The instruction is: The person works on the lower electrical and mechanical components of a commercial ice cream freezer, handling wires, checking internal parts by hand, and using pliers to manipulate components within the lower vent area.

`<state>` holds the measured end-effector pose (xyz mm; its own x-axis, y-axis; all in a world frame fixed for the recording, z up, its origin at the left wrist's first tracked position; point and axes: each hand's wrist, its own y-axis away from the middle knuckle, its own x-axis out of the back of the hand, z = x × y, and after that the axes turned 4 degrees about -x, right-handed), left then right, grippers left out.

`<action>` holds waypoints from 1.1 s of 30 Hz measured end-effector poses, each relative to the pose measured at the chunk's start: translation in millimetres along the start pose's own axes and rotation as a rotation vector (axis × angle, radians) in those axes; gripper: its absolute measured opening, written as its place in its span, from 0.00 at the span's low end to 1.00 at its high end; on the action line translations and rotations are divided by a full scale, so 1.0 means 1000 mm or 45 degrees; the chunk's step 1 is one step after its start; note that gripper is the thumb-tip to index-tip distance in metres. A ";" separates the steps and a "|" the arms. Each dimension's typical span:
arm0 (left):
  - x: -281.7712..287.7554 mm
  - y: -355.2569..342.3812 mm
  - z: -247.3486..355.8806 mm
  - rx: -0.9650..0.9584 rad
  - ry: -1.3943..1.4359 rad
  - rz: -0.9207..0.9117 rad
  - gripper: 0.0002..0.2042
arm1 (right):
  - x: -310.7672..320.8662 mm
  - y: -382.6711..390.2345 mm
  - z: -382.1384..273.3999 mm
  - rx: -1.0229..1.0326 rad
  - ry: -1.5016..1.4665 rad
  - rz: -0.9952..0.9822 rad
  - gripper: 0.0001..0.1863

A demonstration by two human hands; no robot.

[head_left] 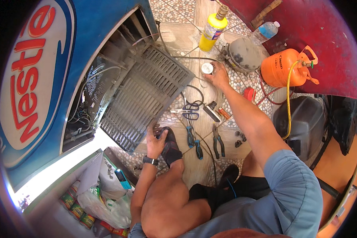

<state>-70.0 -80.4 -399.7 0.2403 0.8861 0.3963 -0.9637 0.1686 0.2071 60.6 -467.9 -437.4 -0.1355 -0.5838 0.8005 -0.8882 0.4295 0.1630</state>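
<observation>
My right hand (219, 76) is closed around a small white round container (207, 68), its pale top facing up; it is held above the floor, below a yellow gas cylinder (213, 32). At the lower edge of a dusty, dark slotted grille panel (141, 97), my left hand (154, 143) has its fingers at the rim, partly hidden. The panel leans by the opening of a blue cabinet (101, 27). Between my hands lie scissors (189, 111), two blue-and-black screwdrivers (190, 137) and pliers (217, 141).
A dark round compressor (244, 54) and a plastic bottle (265, 32) stand at the far right. An orange refrigerant tank (283, 68) has a yellow hose (289, 103). Near the left stands a box (109, 174) with a phone (123, 179) and plastic bags.
</observation>
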 end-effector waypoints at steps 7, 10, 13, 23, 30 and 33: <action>0.020 0.033 -0.015 0.074 0.083 0.081 0.29 | -0.005 0.008 0.027 -0.135 -0.063 0.024 0.44; 0.023 0.039 -0.022 0.065 0.121 0.102 0.28 | 0.001 0.005 0.023 -0.143 -0.114 -0.040 0.44; 0.027 0.040 -0.015 0.075 0.112 0.114 0.28 | 0.004 0.007 0.016 -0.086 0.046 -0.049 0.43; 0.030 0.039 -0.017 0.116 0.139 0.251 0.24 | -0.017 0.076 -0.030 0.067 0.197 -0.039 0.19; 0.025 0.047 -0.014 0.139 0.187 0.253 0.18 | -0.026 0.069 -0.037 0.010 0.295 -0.098 0.12; 0.029 0.045 -0.004 0.103 0.190 0.263 0.15 | -0.014 0.084 -0.040 0.110 0.160 -0.045 0.09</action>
<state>-107.2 -45.8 -382.4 0.0135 0.9530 0.3027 -0.9766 -0.0524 0.2086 5.1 -396.1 -411.6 -0.0524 -0.5045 0.8618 -0.9268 0.3460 0.1463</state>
